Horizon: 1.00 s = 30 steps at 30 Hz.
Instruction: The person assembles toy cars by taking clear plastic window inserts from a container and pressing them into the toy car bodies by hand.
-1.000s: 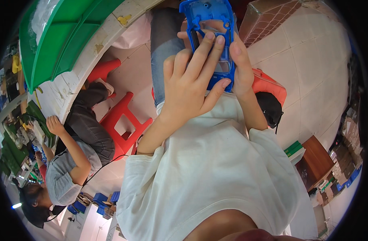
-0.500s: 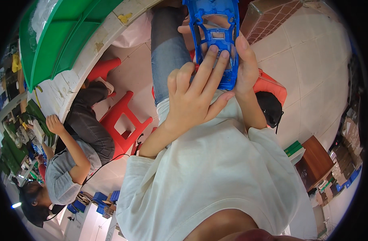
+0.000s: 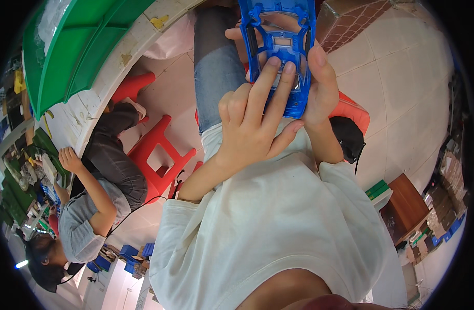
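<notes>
A blue plastic toy car body shell (image 3: 282, 49), hollow side toward me with clear window parts inside, is held up at the top of the view. My right hand (image 3: 322, 90) is closed round it from beneath, thumb along the right edge and fingertips showing past the left edge. My left hand (image 3: 250, 116) lies over the shell's near end. Its index and middle fingertips press on the inside, the thumb points away to the right, and the other fingers are bent. What sits under those fingertips is hidden.
A green bin (image 3: 84, 49) stands on a white worktable (image 3: 74, 116) at the left. Beside it sits another person (image 3: 87, 222), near a red stool (image 3: 162, 155). A brown carton (image 3: 345, 23) is at the upper right, with a black bag (image 3: 346, 138) on an orange-red seat (image 3: 353, 111).
The shell has shifted slightly right and down, and tilted a little, along with my right hand. My left index and middle fingers remain pressed on it.
</notes>
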Each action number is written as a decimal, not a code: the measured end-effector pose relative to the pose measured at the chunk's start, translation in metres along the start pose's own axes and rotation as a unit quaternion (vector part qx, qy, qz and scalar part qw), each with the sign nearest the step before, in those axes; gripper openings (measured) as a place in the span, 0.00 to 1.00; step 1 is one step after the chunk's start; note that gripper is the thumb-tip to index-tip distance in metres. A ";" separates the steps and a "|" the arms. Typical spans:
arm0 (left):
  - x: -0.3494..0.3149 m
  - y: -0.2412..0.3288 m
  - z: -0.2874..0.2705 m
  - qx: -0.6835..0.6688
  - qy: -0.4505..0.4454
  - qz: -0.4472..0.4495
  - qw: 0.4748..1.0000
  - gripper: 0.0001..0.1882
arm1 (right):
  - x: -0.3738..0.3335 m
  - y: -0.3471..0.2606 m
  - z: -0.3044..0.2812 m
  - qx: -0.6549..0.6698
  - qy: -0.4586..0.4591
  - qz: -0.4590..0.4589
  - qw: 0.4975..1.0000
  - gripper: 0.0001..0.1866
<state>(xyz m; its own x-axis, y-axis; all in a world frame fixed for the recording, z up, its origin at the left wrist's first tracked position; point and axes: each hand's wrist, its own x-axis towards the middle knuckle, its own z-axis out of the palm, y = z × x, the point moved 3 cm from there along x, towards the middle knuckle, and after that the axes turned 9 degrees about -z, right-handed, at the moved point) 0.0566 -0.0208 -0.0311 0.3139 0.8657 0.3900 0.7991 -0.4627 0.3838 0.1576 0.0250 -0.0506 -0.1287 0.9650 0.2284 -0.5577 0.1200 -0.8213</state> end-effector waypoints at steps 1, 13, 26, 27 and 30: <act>-0.001 -0.001 0.001 -0.018 0.000 -0.007 1.000 0.27 | 0.000 0.000 0.000 0.000 0.001 0.000 1.000 0.33; 0.008 -0.005 -0.011 -0.040 0.005 0.013 0.999 0.27 | 0.002 -0.006 0.015 -0.039 0.028 -0.023 0.999 0.35; 0.020 -0.017 -0.019 -0.086 -0.050 0.028 0.995 0.31 | 0.012 -0.003 0.017 -0.021 0.055 -0.031 0.998 0.34; 0.023 -0.020 -0.018 -0.116 -0.048 0.023 0.992 0.31 | 0.012 0.001 0.014 -0.011 0.059 -0.004 0.998 0.34; 0.031 -0.023 -0.021 -0.162 -0.051 0.014 0.985 0.30 | 0.016 0.001 0.011 0.042 0.064 0.009 0.997 0.33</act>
<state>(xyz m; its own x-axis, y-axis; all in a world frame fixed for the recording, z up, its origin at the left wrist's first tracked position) 0.0371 0.0127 -0.0101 0.3963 0.8587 0.3250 0.5889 -0.5093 0.6276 0.1459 0.0379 -0.0426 -0.0363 0.9894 0.1408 -0.6230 0.0878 -0.7773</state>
